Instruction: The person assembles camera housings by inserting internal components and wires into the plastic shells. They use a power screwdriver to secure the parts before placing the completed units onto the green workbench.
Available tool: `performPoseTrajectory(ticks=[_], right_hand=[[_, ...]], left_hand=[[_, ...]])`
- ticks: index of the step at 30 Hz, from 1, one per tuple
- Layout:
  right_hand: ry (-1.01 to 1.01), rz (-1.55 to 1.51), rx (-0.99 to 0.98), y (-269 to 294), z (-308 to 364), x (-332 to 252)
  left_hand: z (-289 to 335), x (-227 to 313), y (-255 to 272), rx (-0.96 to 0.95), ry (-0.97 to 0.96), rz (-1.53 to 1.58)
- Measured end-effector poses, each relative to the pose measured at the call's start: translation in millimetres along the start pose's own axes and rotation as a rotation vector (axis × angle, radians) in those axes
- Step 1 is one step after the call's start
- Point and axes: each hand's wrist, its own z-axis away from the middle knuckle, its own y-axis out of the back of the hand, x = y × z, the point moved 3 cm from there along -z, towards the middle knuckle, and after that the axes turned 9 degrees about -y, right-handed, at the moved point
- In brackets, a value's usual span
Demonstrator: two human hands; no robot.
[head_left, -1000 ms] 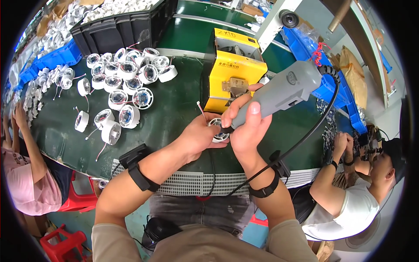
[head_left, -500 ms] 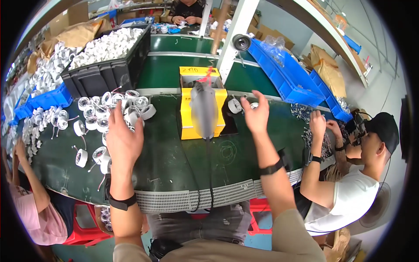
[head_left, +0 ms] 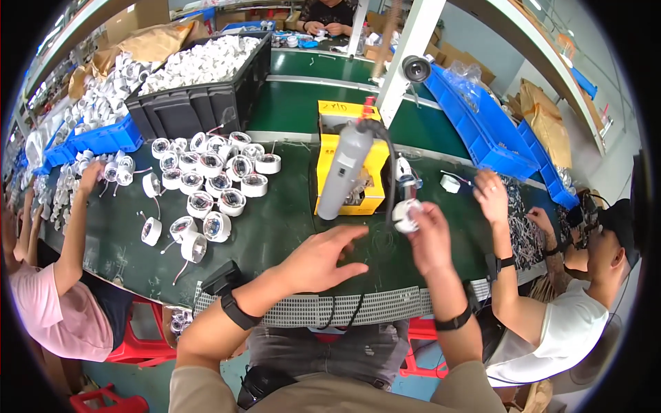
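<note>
My right hand pinches a white round housing between thumb and fingers, just above the green work surface. To its left, my left hand is open and holds nothing, with its fingers pointing right and its thumb apart. Beyond it hangs a grey cylindrical tool with a black cable, tilted in front of a yellow box. Beside the box sits a small white-and-metal piece I cannot make out. A large group of white round housings with short wires lies to the left.
A black bin full of white parts stands at the far left. Blue trays line the far right. A co-worker's hand is close to another white housing. At left, a person in a pink shirt reaches over small parts.
My left hand has moved from the housings toward the middle. My right hand has come nearer and now holds a housing. The grey tool has swung into a tilt. The view has shifted left.
</note>
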Motion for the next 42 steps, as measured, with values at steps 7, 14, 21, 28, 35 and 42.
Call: performPoseTrajectory(ticks=[7, 14, 21, 28, 35, 42], right_hand=[[-0.093, 0.111, -0.133, -46, 53, 36], [0.623, 0.832, -0.785, -76, 37, -40], [0.07, 0.451, -0.553, -57, 21, 7], [0.479, 0.615, -0.545, -65, 30, 7], [0.591, 0.679, -0.527, -68, 34, 8], [0.352, 0.557, -0.581, -66, 35, 10]], left_hand=[[-4, -6, 0, 0.221, -0.352, -0.08], [6, 0, 21, -0.175, -0.043, 0.321], [1, -17, 34, -0.075, 0.192, 0.569], [-1, -27, 24, 0.27, 0.251, 1.083], [-4, -26, 16, 0.305, 0.306, 1.137], [-6, -30, 13, 0.313, 0.246, 1.118]])
